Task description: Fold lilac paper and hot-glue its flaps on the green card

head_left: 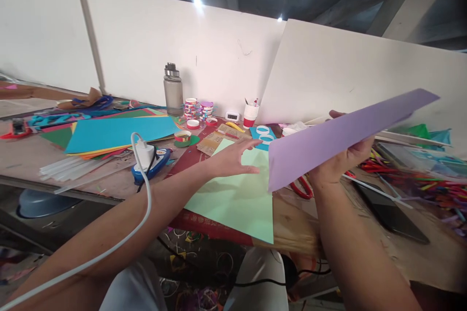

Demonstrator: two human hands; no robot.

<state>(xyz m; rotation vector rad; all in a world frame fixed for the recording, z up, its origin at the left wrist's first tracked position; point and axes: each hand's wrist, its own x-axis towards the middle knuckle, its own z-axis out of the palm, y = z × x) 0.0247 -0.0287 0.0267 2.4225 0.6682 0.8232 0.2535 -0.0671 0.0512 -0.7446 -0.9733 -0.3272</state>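
A sheet of purple paper (321, 143) is held up, tilted, in my right hand (346, 155); its fingers wrap the far side and are partly hidden by the sheet. My left hand (233, 158) hovers above a light green sheet of paper (233, 199), thumb and fingers apart, with nothing between them. The green sheet lies flat at the table's front edge. Red-handled scissors (302, 188) lie partly under the purple paper. Beyond my left hand is a blue piece of paper (258, 133) with white rings on it.
Colored sheets (124, 133) and a blue power strip (151, 165) with a white charger and cable lie left. A bottle (172, 90), paper cups (251, 114) and a small clock (232, 116) stand behind. A phone (390, 211) and colorful strips (419, 180) are right.
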